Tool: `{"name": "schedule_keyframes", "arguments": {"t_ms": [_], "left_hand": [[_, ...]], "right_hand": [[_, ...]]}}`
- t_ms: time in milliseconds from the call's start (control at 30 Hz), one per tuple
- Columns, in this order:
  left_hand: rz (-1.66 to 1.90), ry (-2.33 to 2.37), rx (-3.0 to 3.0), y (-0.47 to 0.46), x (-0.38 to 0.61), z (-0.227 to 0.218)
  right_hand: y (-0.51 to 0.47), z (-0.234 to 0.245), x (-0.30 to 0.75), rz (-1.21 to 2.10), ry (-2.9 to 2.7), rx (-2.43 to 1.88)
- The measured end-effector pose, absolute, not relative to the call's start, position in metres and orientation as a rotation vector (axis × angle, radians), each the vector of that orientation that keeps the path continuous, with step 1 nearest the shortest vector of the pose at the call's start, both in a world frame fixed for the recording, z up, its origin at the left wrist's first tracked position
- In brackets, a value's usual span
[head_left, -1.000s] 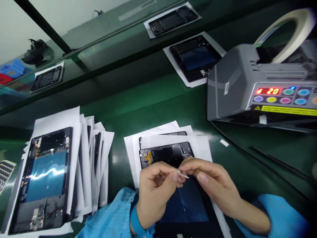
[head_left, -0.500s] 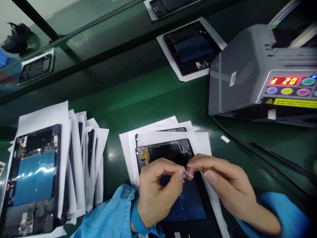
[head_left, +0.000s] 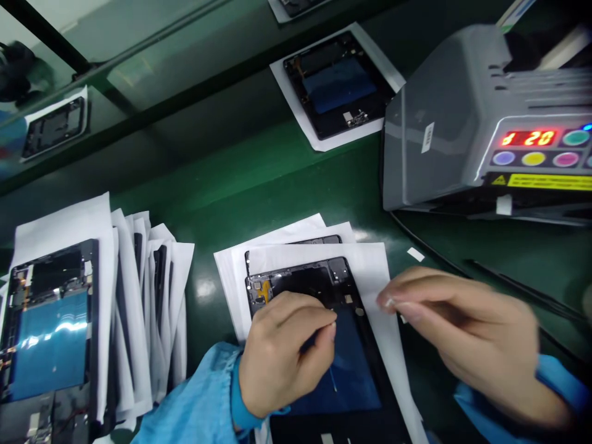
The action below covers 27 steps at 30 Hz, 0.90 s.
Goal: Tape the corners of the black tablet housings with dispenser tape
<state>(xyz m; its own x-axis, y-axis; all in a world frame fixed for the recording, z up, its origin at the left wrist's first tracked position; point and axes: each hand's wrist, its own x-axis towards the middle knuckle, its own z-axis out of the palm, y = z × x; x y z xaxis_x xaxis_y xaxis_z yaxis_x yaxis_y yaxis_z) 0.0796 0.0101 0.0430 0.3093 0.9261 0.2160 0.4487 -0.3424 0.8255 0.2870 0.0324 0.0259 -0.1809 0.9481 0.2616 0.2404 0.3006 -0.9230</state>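
Note:
An open black tablet frame with a blue panel lies on white paper sheets in front of me. My left hand hovers over its upper part, thumb and forefinger pinched together; what they hold is too small to make out. My right hand is to the right of the frame, blurred by motion, fingers curled, with a small white scrap at the fingertips.
A grey tape dispenser machine with a red "20" display stands at the right, a cable running from it. A stack of tablet frames on paper sits at the left. Another frame lies further back on the green mat.
My hands, pinched together over the frame before, have parted. The right hand has swung rightwards off the frame; the left stays over it.

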Motion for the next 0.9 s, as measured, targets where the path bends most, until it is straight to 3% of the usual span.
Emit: {"name": "schedule_keyframes", "arguments": {"t_ms": [133, 233, 533, 900], "left_hand": [[0.379, 1.245, 2.479, 0.011, 0.083, 0.046], [0.111, 1.268, 2.644, 0.006, 0.091, 0.046], [-0.031, 1.252, 2.664, 0.002, 0.088, 0.048], [-0.156, 1.129, 2.699, 0.017, 0.082, 0.058]], "right_hand": [[0.041, 0.008, 0.303, 0.293, -2.124, -1.084], [0.043, -0.003, 0.301, 0.121, -2.281, -0.975], [0.048, 0.0, 0.292, -0.028, -2.348, -0.97], [0.038, -0.003, 0.3, 0.284, -2.492, -0.916]]}}
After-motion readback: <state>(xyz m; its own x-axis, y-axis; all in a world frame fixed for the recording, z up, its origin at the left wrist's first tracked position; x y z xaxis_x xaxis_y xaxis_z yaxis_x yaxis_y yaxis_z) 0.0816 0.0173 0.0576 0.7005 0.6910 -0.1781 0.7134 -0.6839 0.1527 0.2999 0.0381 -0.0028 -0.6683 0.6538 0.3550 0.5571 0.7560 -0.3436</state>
